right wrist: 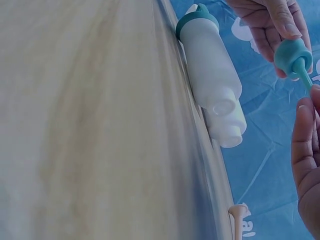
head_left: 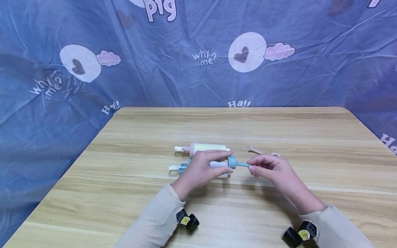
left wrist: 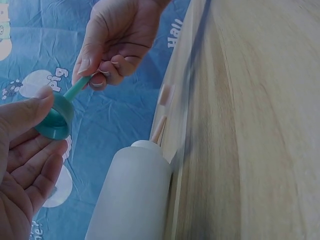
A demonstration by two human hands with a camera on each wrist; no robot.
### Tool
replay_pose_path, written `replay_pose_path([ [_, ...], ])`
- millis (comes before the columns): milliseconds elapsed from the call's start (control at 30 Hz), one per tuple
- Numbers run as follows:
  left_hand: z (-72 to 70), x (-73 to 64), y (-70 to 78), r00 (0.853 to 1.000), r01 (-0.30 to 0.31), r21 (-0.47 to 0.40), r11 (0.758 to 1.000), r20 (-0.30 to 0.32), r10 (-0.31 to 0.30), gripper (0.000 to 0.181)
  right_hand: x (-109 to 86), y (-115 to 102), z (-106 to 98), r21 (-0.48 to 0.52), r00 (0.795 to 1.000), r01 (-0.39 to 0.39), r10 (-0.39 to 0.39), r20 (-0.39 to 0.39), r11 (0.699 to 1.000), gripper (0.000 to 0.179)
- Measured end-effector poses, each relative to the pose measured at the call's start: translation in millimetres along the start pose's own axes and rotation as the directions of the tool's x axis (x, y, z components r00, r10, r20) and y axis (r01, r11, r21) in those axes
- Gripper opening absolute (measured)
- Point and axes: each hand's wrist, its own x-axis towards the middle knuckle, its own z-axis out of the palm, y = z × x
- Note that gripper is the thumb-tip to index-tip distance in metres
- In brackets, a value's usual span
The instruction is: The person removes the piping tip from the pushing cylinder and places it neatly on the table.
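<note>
A teal funnel-shaped piece (head_left: 231,162), a small round cup with a thin stem, is held above the table between both hands. My left hand (head_left: 203,168) pinches the cup, thumb on one side and fingers on the other. With thumb and fingertips, my right hand (head_left: 274,170) grips the end of the stem. Below the left hand lies a white bottle with a teal collar (head_left: 183,168), partly hidden by that hand. Behind it lies another white bottle (head_left: 209,147) with a pink collar. In the left wrist view the cup's hollow side (left wrist: 56,122) shows.
A thin pink piece (head_left: 255,150) with a flared end lies behind the right hand, which partly covers it. The wooden table (head_left: 124,193) reaches back to a blue printed cloth (head_left: 173,79).
</note>
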Motion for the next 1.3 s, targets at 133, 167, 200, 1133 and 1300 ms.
replay_pose_path([
  [133, 0.1, -0.8, -0.6, 1.0, -0.001, -0.003, 1.0, 0.005, 0.001, 0.043, 0.8, -2, 1, -0.004, 1.0, -0.008, 0.008, -0.009, 1.0, 0.02],
  [167, 0.1, -0.9, -0.7, 1.0, -0.003, -0.001, 1.0, 0.006, 0.003, 0.042, 1.0, -2, 2, -0.003, 1.0, -0.011, 0.011, -0.009, 1.0, 0.021],
  [200, 0.2, -1.1, -0.7, 1.0, -0.005, 0.002, 1.0, 0.009, 0.005, 0.042, 1.1, -3, 2, -0.003, 1.0, -0.014, 0.014, -0.009, 1.0, 0.021],
  [1133, 5.1, 0.1, -0.7, 0.997, -0.007, -0.043, 0.999, 0.08, 0.01, 0.04, 7.8, -4, 12, 0.049, 0.998, 0.033, -0.036, 0.055, 0.998, 0.018],
  [1300, 6.4, -0.4, -1.1, 0.997, -0.012, -0.021, 1.0, 0.075, 0.013, 0.04, 7.8, -4, 14, 0.07, 0.997, 0.037, -0.042, 0.065, 0.997, 0.017],
])
